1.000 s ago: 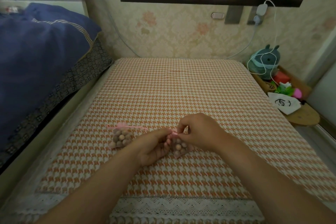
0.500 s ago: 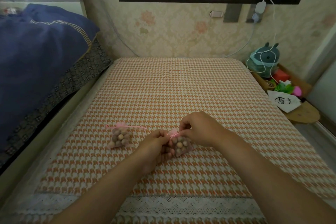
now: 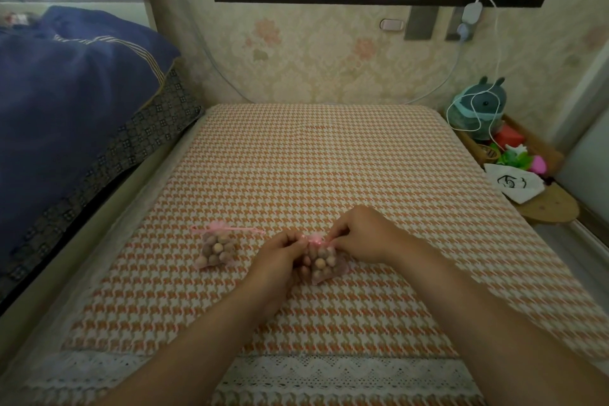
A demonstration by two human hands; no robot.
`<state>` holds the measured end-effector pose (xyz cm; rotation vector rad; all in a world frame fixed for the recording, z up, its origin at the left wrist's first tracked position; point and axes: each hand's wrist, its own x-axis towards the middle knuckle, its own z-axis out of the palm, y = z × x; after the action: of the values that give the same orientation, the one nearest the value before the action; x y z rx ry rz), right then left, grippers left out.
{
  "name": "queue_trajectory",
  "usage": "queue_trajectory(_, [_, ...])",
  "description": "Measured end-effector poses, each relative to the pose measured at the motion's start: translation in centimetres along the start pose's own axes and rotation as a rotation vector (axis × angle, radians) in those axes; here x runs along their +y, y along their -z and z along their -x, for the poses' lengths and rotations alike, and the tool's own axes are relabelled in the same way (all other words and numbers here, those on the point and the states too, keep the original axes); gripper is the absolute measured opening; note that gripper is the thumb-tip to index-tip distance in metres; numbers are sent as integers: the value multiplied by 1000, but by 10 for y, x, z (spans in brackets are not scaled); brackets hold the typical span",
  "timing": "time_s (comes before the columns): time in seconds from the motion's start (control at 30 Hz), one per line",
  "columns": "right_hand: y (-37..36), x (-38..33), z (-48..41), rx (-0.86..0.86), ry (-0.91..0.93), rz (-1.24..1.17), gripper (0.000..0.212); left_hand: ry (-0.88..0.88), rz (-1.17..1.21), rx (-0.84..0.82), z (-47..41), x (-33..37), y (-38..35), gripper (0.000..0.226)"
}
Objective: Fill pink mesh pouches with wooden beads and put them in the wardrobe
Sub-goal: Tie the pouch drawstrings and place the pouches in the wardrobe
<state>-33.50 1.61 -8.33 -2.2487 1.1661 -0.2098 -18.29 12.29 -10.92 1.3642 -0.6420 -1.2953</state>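
Observation:
Two pink mesh pouches full of wooden beads lie on the orange-and-white houndstooth cloth (image 3: 329, 158). The left pouch (image 3: 217, 249) rests alone, its pink ribbon drawn shut and trailing right. The second pouch (image 3: 324, 262) sits between my hands. My left hand (image 3: 280, 260) pinches its neck from the left, and my right hand (image 3: 359, 236) pinches the pink ribbon at its top from the right. The wardrobe is not in view.
A dark blue quilt (image 3: 72, 102) is heaped on the bed at left. A low wooden shelf (image 3: 547, 208) at right carries a teal plush toy (image 3: 478, 109), a white cable, a white pouch and small coloured items. The wallpapered wall stands behind the cloth.
My hands stayed at the neck of the second pouch, shifting their pinch slightly on the ribbon. The left pouch has not moved.

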Motion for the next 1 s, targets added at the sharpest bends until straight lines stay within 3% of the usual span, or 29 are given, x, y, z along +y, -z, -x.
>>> queue_trajectory(0.6, [-3, 11, -7, -22, -77, -69, 7, 122, 187, 7, -8, 4, 3, 23])
queue_trajectory(0.73, [3, 15, -1, -26, -67, -132, 29, 7, -235, 113, -12, 10, 9, 15])
queue_trajectory(0.83, [10, 12, 6, 24, -120, -117, 22, -28, -645, 99, -3, 23, 15, 28])
queue_trajectory(0.93, [14, 6, 10, -29, -201, -134, 22, 14, -808, -4, 8, 30, 13, 43])
queue_trajectory(1.0, [13, -1, 14, -132, -256, -186, 23, 19, -784, -57, 9, 29, 10, 40])
